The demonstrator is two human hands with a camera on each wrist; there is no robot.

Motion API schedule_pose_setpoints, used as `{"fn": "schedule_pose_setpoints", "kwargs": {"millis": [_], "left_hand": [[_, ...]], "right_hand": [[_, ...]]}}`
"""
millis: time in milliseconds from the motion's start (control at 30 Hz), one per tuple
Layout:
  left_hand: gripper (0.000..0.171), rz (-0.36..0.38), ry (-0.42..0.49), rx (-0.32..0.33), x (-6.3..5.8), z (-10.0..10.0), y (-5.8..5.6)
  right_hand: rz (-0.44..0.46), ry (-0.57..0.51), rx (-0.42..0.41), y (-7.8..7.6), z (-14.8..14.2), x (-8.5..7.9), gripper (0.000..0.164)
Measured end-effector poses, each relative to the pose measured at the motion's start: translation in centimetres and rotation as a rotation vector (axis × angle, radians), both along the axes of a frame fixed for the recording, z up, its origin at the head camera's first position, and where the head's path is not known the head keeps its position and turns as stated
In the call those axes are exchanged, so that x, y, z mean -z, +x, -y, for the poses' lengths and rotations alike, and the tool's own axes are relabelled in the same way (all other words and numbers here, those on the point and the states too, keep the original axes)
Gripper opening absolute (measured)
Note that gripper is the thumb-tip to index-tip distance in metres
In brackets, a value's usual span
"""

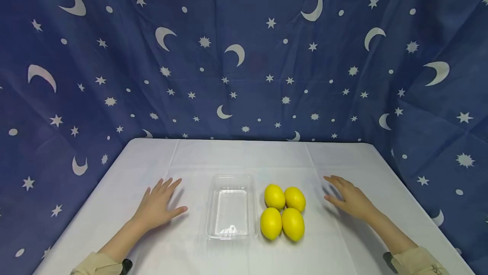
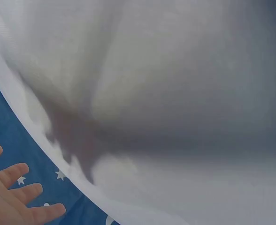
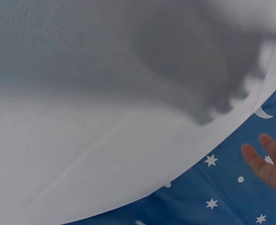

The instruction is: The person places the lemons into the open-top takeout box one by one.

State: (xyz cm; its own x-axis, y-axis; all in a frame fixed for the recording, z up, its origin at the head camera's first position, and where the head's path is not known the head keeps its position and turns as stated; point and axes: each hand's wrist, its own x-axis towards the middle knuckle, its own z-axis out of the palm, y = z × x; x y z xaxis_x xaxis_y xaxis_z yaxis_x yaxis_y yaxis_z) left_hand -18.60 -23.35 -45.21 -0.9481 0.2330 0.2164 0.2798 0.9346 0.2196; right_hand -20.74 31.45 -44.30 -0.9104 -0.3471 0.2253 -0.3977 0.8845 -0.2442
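Note:
A clear plastic tray [image 1: 232,234] lies on the table at the middle in the head view. Just right of it, several yellow lemons [image 1: 271,223] sit close together in a cluster. To the left of the tray, my left hand [image 1: 157,206] hovers over the cloth with fingers spread, holding nothing. My right hand [image 1: 350,198] is held out right of the lemons, fingers extended and apart from them. Each wrist view catches only part of its hand: the left hand [image 2: 13,192] at lower left, the right hand [image 3: 272,161] at the right edge.
A white cloth [image 1: 190,258] covers the table, with faint fold lines. Behind and along both sides hangs a dark blue curtain [image 1: 251,76] printed with moons and stars. In the wrist views, hand shadows fall on the cloth.

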Motion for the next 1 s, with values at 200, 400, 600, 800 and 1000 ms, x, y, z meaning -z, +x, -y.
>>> {"fn": "schedule_pose_setpoints", "kwargs": {"millis": [200, 400, 600, 800, 1000], "left_hand": [[0.072, -0.06, 0.023, 0.017, 0.0, -0.2, -0.3], [0.057, -0.113, 0.089, 0.023, 0.2, -0.5, -0.3], [0.046, -0.109, 0.153, 0.013, -0.2, -1.0, 0.0], [0.043, -0.064, 0.207, -0.016, -0.6, -1.5, 0.3], [0.041, 0.038, 0.359, -0.051, -1.0, -2.2, 1.0]], "right_hand": [[-0.015, -0.021, -0.017, -0.2, 0.4, -0.2, 0.047], [-0.012, -0.038, -0.021, -0.1, 1.0, -0.4, 0.041], [0.023, -0.055, 0.015, 0.3, 1.4, -0.8, 0.041], [0.035, -0.101, 0.028, 0.8, 2.2, -1.0, 0.04], [0.057, -0.139, 0.044, 1.9, 4.0, -1.9, 0.041]]}}
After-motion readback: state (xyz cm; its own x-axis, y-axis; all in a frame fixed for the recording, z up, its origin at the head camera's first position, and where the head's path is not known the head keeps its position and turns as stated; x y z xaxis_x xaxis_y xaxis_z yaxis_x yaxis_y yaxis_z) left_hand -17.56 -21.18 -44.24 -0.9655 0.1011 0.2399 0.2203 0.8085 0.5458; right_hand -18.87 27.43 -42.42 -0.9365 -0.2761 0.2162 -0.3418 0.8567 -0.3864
